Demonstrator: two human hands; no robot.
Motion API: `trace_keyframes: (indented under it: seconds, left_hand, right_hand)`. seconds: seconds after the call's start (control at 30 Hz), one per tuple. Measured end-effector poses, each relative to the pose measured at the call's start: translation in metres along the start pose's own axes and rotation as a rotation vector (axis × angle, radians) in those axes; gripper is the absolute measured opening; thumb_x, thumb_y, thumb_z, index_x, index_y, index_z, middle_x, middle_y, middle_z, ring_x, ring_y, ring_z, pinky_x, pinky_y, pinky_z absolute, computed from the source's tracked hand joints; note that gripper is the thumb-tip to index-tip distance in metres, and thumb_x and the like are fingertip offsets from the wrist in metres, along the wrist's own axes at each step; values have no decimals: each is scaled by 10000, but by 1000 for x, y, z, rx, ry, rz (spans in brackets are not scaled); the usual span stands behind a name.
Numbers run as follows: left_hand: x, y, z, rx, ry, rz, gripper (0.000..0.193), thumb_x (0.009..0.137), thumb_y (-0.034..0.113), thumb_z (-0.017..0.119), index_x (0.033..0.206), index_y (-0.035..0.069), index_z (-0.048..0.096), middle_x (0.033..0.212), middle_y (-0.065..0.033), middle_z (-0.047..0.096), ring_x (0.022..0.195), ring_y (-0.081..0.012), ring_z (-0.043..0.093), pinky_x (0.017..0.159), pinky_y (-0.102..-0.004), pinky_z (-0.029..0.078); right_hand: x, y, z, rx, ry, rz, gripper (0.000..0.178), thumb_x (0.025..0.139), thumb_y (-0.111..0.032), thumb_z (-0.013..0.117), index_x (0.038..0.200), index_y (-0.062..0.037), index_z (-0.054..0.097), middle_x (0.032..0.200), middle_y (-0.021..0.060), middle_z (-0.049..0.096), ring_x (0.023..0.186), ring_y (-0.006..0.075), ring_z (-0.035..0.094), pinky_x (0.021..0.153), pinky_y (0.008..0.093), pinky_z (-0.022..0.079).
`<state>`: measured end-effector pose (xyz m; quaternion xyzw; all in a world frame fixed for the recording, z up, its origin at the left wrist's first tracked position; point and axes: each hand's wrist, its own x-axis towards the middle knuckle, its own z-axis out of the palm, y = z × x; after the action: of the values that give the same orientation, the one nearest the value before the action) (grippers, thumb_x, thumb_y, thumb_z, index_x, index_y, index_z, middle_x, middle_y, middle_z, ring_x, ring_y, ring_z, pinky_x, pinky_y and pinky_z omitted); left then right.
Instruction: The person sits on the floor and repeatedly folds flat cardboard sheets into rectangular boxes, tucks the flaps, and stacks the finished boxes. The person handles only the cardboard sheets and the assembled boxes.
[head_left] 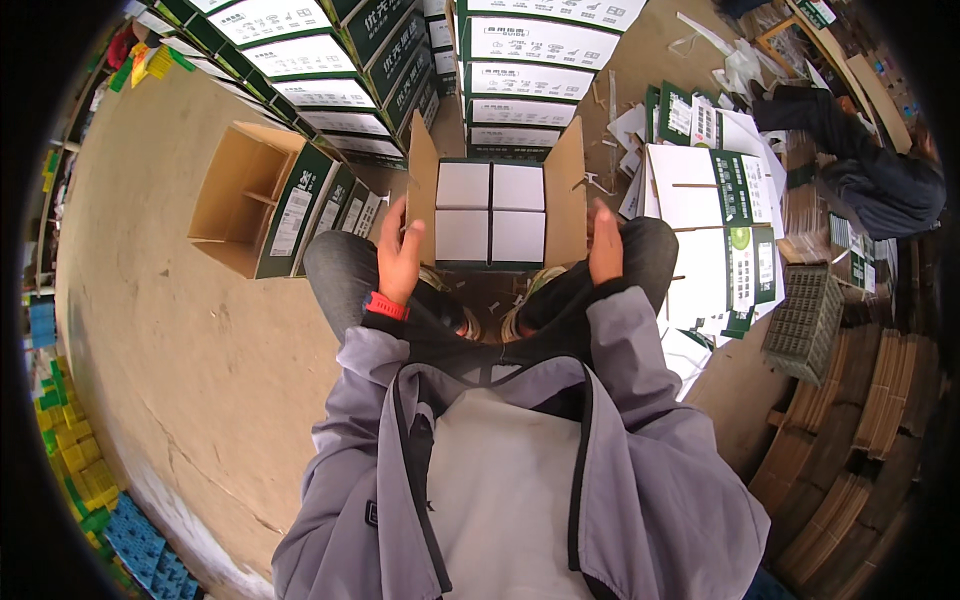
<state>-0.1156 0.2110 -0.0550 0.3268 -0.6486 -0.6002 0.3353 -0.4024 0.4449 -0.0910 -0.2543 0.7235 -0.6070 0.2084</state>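
Observation:
Between my knees stands an open cardboard carton (423, 180) with its left and right flaps raised. Several white boxes (464, 236) fill it in a grid, with dark gaps between them. At the carton's left side is my left hand (400, 252), fingers stretched out and the thumb up; a red band circles that wrist. My right hand (605, 246) is held along the opposite side with its fingers extended. Neither hand grips anything. Whether the palms touch the carton walls cannot be made out.
Tall stacks of green-and-white cartons (535, 78) rise just beyond. An open brown-lined carton (230, 190) lies tipped at left. Flattened cartons (700, 195) spread at right, beside a grey crate (803, 310) and bundled cardboard (830, 440). Another person's dark-clothed legs (815, 118) show at upper right.

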Motion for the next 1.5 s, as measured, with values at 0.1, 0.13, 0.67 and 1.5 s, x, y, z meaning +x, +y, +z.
trace_keyframes:
  seconds: [0.1, 0.13, 0.67, 1.5]
  left_hand:
    - [-22, -9, -4, 239, -21, 195, 644, 1016, 229, 671, 1571, -30, 471, 1537, -228, 563, 1414, -359, 545, 1202, -430, 396]
    - [-23, -11, -5, 247, -54, 139, 664, 1003, 219, 687, 1579, -25, 463, 1528, -232, 567, 1411, -369, 545, 1199, -435, 401]
    - [-17, -8, 23, 805, 57, 190, 876, 918, 33, 611, 1711, 204, 281, 1635, -198, 459, 1278, -483, 610, 895, -490, 611]
    - [47, -70, 71, 802, -67, 79, 1133, 820, 162, 819, 1699, -34, 132, 1736, -296, 214, 1513, -458, 401, 1213, -484, 399]
  right_hand:
    - [-33, -12, -4, 113, -222, -128, 725, 1137, -516, 428, 1618, 27, 422, 1606, 184, 511, 1509, 299, 455, 1253, 427, 311]
    - [-30, -11, -7, 123, -244, -167, 712, 1142, -508, 412, 1617, 21, 428, 1606, 178, 510, 1509, 298, 455, 1252, 427, 314]
    - [-17, -43, 36, -727, -77, -284, 881, 882, -14, 678, 1683, -119, 327, 1722, 182, 331, 1360, 438, 583, 1025, 468, 558]
    - [61, 20, 118, -674, -108, 119, 1200, 805, -211, 902, 1724, -123, 135, 1632, 266, 416, 1384, 487, 532, 1119, 513, 496]
